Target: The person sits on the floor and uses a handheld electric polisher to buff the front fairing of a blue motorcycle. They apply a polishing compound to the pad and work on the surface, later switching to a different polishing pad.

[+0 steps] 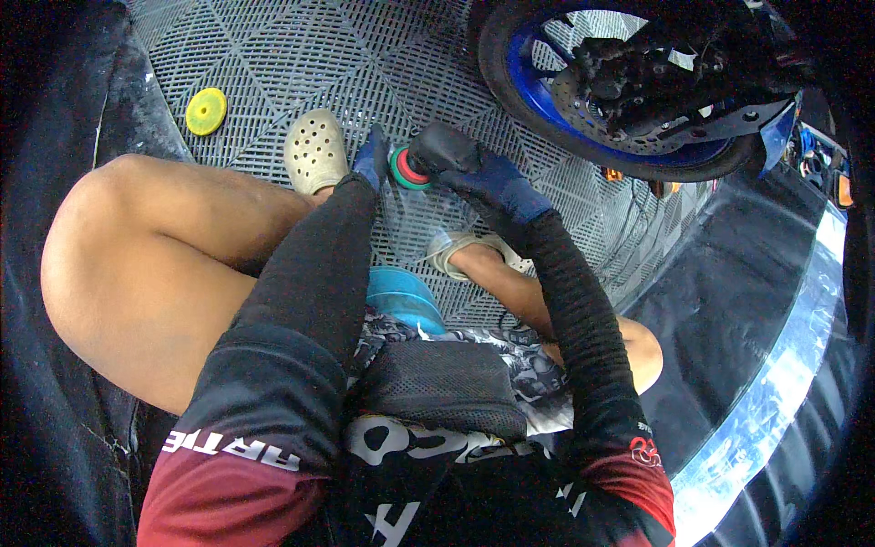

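A small black polisher [443, 146] is held in my right hand [507, 186], which wears a dark blue and black glove. Its round red and green pad [411, 171] faces left, against or very close to a clear plastic panel [424, 212]. Along the panel's left edge, my gloved left hand [371, 160] grips it, seen nearly edge-on with most of the fingers hidden. The panel is see-through, so its full outline is hard to make out. Both hands are in front of me, between my beige clogs [316, 152].
A yellow foam pad [206, 111] lies on the grey grated floor tiles [260, 61]. A motorcycle wheel with a blue rim [523, 75] stands close by at upper right. Beneath me is a blue stool [405, 295]. Black sheeting [724, 273] borders the right side; tools sit beyond it.
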Tool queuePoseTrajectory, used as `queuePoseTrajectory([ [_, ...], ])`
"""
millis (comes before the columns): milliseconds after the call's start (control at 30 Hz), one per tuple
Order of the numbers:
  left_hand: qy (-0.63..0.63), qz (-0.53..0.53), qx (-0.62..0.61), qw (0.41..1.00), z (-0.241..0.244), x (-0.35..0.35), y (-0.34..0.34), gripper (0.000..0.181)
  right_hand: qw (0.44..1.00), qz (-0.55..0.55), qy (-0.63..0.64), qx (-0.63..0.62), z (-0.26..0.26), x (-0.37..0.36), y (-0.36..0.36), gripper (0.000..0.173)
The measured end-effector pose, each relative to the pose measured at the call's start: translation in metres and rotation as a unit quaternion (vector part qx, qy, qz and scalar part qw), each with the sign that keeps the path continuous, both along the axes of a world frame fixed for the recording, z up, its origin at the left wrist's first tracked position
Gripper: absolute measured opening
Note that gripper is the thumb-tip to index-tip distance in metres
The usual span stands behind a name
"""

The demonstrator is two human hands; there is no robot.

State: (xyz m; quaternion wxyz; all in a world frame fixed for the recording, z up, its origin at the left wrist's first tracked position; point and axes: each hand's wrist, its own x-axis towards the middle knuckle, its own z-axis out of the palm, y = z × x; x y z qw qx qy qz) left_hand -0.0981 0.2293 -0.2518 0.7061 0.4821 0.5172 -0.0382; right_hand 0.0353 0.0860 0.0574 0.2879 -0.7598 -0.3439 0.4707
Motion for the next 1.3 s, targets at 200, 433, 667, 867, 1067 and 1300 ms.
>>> queuePoseTrajectory([
  [200,0.038,0.065,-0.027,0.997,0.013,-0.001,-0.003,0.075,0.995,-0.062,0.066,-0.050,0.006,-0.009,-0.001,0.068],
  [433,0.050,-0.124,0.037,0.990,0.047,0.001,-0.003,0.087,1.000,-0.006,0.016,0.003,0.021,-0.005,-0.019,0.067],
  [667,0.033,-0.056,-0.027,0.998,0.047,-0.001,-0.006,0.081,0.996,-0.070,0.024,-0.055,0.018,-0.010,-0.004,0.066],
  [867,0.004,-0.009,-0.054,0.999,0.044,0.003,-0.017,0.080,0.994,-0.052,0.018,-0.094,0.010,-0.003,-0.041,0.068],
  [1067,0.044,-0.076,0.004,0.996,0.031,0.000,-0.007,0.084,0.996,-0.083,0.031,-0.022,0.016,-0.010,-0.038,0.067],
  [1300,0.071,-0.003,-0.044,0.996,0.044,0.004,-0.015,0.091,0.998,-0.033,0.024,0.045,-0.002,-0.006,-0.012,0.054],
])
